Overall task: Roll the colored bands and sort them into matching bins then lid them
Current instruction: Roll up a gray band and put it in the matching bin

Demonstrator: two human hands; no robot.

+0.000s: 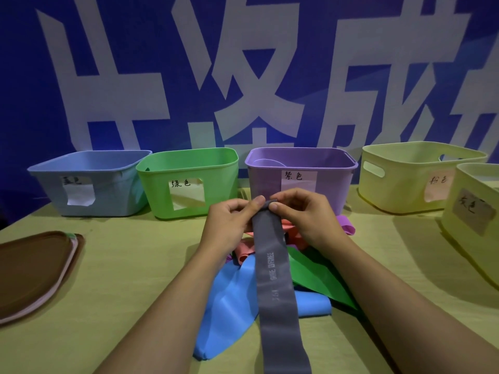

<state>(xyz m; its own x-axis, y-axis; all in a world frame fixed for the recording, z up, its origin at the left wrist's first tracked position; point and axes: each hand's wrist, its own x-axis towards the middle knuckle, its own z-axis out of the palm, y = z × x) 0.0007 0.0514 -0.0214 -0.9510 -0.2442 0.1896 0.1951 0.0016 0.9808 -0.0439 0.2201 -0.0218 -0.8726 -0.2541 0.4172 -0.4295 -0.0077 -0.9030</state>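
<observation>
Both hands – left hand (229,220), right hand (305,217) – pinch grey band (275,279) top end, over band pile.

We have a single view, from a wide-angle camera worn on the person's head, looking forward and down across the table (113,268). It sits close over the work: both forearms rise from the bottom edge and the left hand (229,222) and right hand (305,214) meet near the middle of the frame. Farther off, we face a row of bins, from the blue bin (89,182) at left to the yellow bins at right, against a blue banner (32,76). The edges bow outward.
</observation>
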